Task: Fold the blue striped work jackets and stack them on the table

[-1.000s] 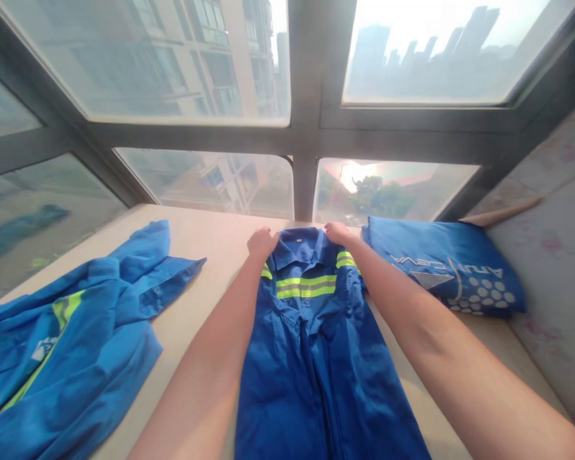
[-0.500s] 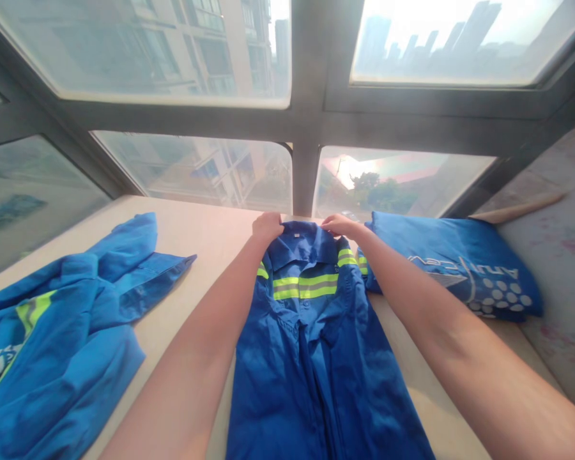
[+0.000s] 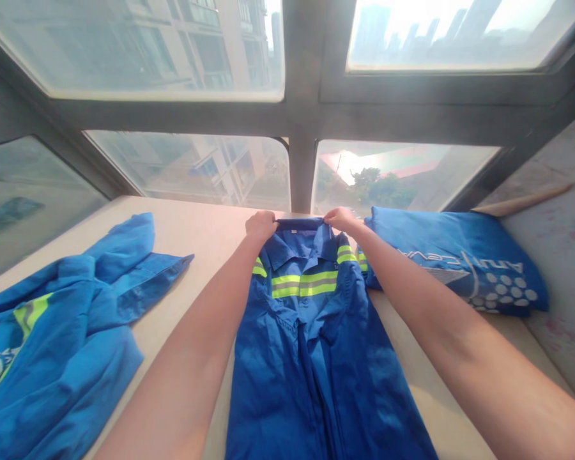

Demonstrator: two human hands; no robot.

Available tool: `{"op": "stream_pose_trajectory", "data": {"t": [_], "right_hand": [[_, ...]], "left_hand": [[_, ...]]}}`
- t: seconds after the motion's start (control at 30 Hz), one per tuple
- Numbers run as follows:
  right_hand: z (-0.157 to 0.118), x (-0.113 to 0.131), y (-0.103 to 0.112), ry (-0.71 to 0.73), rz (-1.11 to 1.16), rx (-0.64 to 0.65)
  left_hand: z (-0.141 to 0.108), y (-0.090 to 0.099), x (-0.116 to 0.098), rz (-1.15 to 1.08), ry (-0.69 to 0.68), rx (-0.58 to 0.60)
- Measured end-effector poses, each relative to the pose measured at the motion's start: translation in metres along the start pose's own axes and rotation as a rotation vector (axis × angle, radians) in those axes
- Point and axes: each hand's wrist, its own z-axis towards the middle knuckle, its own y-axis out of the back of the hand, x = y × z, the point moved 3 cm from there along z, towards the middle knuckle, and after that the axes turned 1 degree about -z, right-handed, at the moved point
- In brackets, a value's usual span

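Observation:
A blue work coverall (image 3: pixel 311 358) with yellow-and-grey reflective bands lies lengthwise in front of me, its collar (image 3: pixel 301 225) at the far end. My left hand (image 3: pixel 261 225) pinches the collar's left end. At the right end of the same collar, my right hand (image 3: pixel 340 218) is closed on the fabric between thumb and fingers. The collar's back edge is drawn up straight between both hands, and a small white label shows inside the neck. My fingertips are partly hidden by the hands themselves.
A rumpled blue garment (image 3: pixel 62 319) with a reflective stripe lies at the left. On the right, a folded blue garment (image 3: pixel 455 255) with white lettering rests near the patterned wall (image 3: pixel 560 281). Grey-framed windows (image 3: pixel 297 115) border the pale tabletop (image 3: pixel 191 223) at the back.
The collar's back edge has been lifted and pulled straight, opening the neck. My left hand has shifted slightly left. The view has moved a little.

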Motion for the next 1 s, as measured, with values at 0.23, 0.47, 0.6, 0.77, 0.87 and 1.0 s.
{"op": "stream_pose_trajectory", "data": {"t": [0.23, 0.47, 0.6, 0.77, 0.87, 1.0], "right_hand": [[0.000, 0.003, -0.008, 0.075, -0.107, 0.035], [-0.048, 0.016, -0.008, 0.270, -0.274, -0.171], [-0.114, 0.018, -0.032, 0.250, -0.342, -0.206], [-0.175, 0.023, -0.072, 0.263, -0.436, 0.008], [-0.186, 0.035, -0.082, 0.358, -0.454, 0.051], [-0.184, 0.043, -0.085, 0.367, -0.491, 0.105]], "left_hand": [[-0.002, -0.006, 0.007, -0.100, -0.051, 0.044], [-0.061, 0.011, 0.013, -0.248, -0.055, -0.083], [-0.166, 0.017, 0.007, -0.304, -0.047, -0.197], [-0.341, 0.008, -0.013, -0.446, -0.102, -0.339], [-0.436, -0.007, -0.019, -0.310, -0.234, -0.373], [-0.527, -0.040, -0.006, -0.116, -0.417, -0.537]]}}
